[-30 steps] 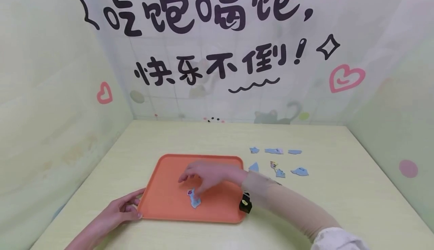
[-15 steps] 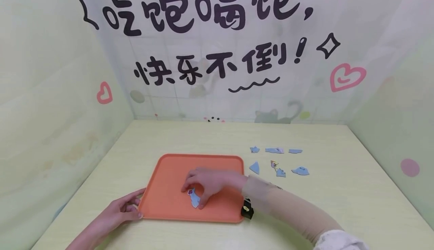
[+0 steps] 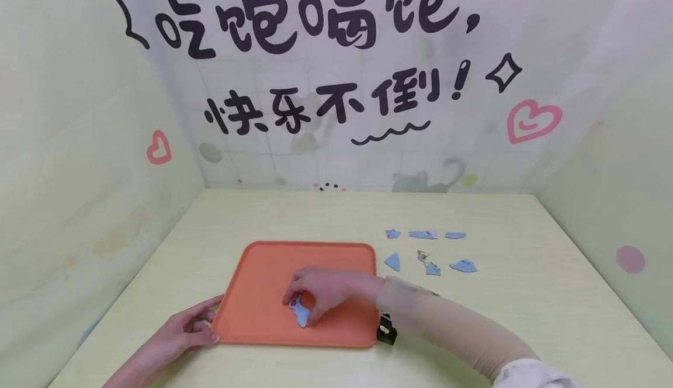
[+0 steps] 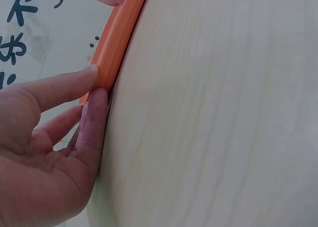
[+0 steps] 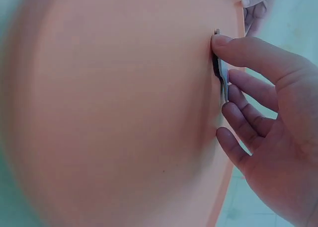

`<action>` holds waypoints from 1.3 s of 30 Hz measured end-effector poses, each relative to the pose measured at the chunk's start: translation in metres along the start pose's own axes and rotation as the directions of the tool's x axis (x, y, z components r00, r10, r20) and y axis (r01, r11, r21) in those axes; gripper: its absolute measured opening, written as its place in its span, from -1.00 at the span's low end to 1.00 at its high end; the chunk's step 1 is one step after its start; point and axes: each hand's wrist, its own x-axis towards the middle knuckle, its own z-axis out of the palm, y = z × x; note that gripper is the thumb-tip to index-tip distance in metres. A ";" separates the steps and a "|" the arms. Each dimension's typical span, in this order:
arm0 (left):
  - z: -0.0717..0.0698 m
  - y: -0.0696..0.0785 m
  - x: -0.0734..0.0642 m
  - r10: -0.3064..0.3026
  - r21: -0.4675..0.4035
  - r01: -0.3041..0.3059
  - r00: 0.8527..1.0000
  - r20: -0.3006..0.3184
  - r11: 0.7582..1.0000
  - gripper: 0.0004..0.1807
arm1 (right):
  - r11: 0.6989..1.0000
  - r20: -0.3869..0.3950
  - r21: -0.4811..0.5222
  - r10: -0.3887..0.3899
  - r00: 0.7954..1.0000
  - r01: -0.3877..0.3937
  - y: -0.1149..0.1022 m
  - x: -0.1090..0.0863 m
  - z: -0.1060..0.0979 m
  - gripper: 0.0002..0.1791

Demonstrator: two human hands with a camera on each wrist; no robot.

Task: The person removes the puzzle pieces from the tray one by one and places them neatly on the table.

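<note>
An orange tray (image 3: pixel 257 271) lies on the table. At its near left corner my left hand (image 3: pixel 191 328) grips the rim, thumb on one side and fingers on the other, as the left wrist view shows. Over the tray's middle, my right hand (image 3: pixel 328 288) pinches a flat, irregular light-blue puzzle piece (image 3: pixel 302 314) with a small dark red patch at one end. In the right wrist view the thumb presses one end of this piece (image 5: pixel 223 80) while fingertips touch its other side. The piece appears tilted up on edge there; whether it touches the tray I cannot tell.
Several loose blue pieces lie in two rough rows right of the tray, among them a triangular piece (image 3: pixel 392 262) and a curved piece (image 3: pixel 464 266). A black object (image 3: pixel 386 329) is by the tray's right edge, under the right forearm. Printed cloth walls enclose the table.
My right hand has come down and its thumb and fingers have closed on the light-blue puzzle piece in the tray. The left hand stays at the tray's corner.
</note>
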 end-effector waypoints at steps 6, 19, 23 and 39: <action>-0.001 -0.001 0.001 0.000 -0.004 0.000 1.000 -0.005 1.000 -0.04 | 0.998 -0.037 0.057 -0.003 0.999 0.005 -0.001 -0.004 -0.006 -0.48; 0.000 0.001 0.001 -0.031 -0.006 0.031 1.000 0.004 1.000 -0.02 | 0.977 -0.145 0.210 0.056 0.988 -0.024 0.006 -0.031 -0.018 -0.50; 0.000 0.000 0.002 -0.033 -0.001 0.033 0.999 0.004 0.999 -0.02 | 0.969 -0.187 0.241 0.091 0.978 -0.044 0.011 -0.044 -0.020 -0.49; 0.000 0.000 0.002 -0.016 0.012 0.016 1.000 0.008 1.000 -0.04 | 0.958 -0.352 0.269 0.194 0.916 -0.099 0.030 -0.107 -0.024 -0.45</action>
